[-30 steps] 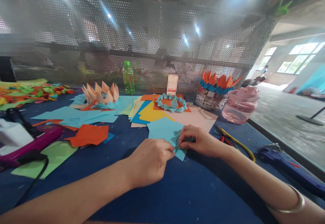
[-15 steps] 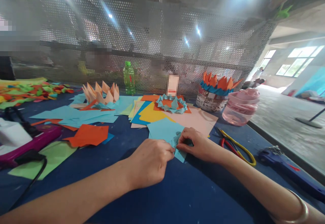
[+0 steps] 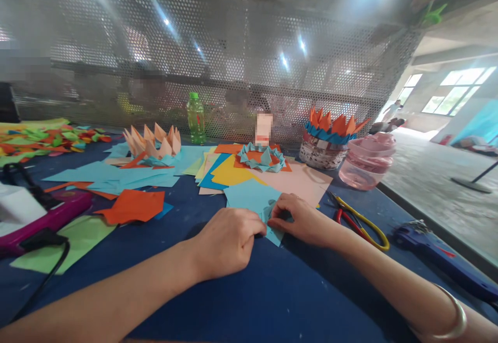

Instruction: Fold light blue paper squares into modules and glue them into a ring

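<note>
My left hand is closed, its thumb and fingers pinched at the left edge of a small light blue paper piece. From the other side my right hand pinches the same piece with curled fingers; both hands rest low over the table. Part of the piece is hidden by my fingers, so its folds are hard to make out. Just beyond lies a flat light blue sheet. A ring of folded light blue paper sits farther back on orange paper.
Scissors and a blue glue gun lie on the right, near a pink bottle. Behind stand an orange-and-blue paper piece, a peach paper crown and a green bottle. A purple power strip is on the left.
Both hands keep their pinch on the light blue paper piece and have barely moved. The whole view has shifted slightly.
</note>
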Available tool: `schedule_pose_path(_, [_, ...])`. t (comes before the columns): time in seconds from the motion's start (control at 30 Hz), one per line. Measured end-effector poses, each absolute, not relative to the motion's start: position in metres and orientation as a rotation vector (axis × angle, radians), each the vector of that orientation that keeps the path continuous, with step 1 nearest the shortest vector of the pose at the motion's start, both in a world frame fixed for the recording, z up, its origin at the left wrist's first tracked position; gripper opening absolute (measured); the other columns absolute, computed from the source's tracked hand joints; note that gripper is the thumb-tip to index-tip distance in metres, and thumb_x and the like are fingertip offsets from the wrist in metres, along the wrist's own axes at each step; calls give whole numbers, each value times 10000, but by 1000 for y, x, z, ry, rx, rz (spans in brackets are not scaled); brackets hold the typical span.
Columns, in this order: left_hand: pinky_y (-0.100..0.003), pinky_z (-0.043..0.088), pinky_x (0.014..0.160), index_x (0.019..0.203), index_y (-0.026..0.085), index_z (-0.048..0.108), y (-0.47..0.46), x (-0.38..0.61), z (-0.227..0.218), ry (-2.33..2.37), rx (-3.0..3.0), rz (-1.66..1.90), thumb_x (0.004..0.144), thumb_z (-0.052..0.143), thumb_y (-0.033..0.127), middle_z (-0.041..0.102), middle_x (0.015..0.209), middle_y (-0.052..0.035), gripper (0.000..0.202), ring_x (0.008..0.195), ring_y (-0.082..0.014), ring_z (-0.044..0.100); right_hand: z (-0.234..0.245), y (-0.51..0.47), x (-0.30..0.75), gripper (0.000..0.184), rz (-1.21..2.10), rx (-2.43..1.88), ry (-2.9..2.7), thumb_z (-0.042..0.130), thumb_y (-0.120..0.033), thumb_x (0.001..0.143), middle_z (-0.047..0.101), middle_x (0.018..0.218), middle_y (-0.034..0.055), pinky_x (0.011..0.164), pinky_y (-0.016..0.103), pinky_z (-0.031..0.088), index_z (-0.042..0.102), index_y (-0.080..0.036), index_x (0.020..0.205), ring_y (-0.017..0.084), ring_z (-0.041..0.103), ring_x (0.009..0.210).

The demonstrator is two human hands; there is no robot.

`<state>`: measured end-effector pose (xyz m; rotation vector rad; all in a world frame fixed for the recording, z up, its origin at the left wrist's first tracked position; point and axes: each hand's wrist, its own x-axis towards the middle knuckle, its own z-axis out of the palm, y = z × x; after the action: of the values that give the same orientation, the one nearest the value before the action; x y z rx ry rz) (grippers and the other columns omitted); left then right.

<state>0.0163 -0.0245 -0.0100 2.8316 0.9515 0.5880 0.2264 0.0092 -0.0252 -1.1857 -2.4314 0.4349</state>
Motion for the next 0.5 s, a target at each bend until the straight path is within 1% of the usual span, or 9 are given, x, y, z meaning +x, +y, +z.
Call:
schedule_pose_path(0.07, [-279, 496, 735, 1135, 212, 595, -24, 17, -9, 966, 2818, 547, 747, 402, 33, 695, 909, -22, 468, 832, -179, 642, -26, 9, 227, 163, 439, -1174, -2431, 587, -336, 826, 601, 811, 26, 739, 293, 392, 623, -185, 772, 158, 520, 798])
schedule_pose_path(0.13, [-287, 488, 717, 1198, 222, 553, -24, 17, -8, 971, 2844, 488, 753, 385, 28, 677, 904, -26, 514, 844, -189, 631, -26, 9, 227, 127, 437, -1163, -2432, 590, -295, 821, 601, 809, 24, 745, 293, 390, 620, -183, 770, 155, 521, 793])
schedule_pose_path(0.2, [-285, 476, 693, 1139, 236, 594, -25, 17, -8, 959, 2887, 423, 758, 381, 31, 659, 881, -25, 482, 842, -192, 618, -25, 8, 226, 107, 431, -1164, -2427, 591, -268, 818, 602, 807, 22, 759, 299, 386, 617, -181, 760, 152, 522, 788])
schedule_pose_path(0.3, [-277, 459, 689, 996, 247, 650, -26, 17, -9, 954, 2906, 376, 747, 396, 32, 642, 918, -9, 416, 858, -181, 604, -26, 7, 224, 140, 422, -1197, -2414, 590, -298, 824, 602, 803, 25, 758, 306, 382, 617, -181, 754, 157, 521, 789])
schedule_pose_path(0.4, [-272, 446, 681, 906, 246, 661, -27, 17, -10, 955, 2921, 370, 737, 405, 32, 627, 952, 7, 374, 883, -171, 593, -27, 6, 224, 141, 406, -1209, -2412, 588, -303, 825, 599, 804, 26, 746, 303, 380, 610, -183, 754, 161, 517, 793])
schedule_pose_path(0.5, [-278, 433, 644, 874, 225, 651, -29, 19, -9, 954, 2973, 354, 722, 419, 39, 614, 940, -1, 334, 880, -180, 583, -29, 6, 225, 150, 395, -1202, -2406, 589, -316, 824, 592, 798, 22, 735, 295, 382, 588, -181, 759, 156, 512, 782])
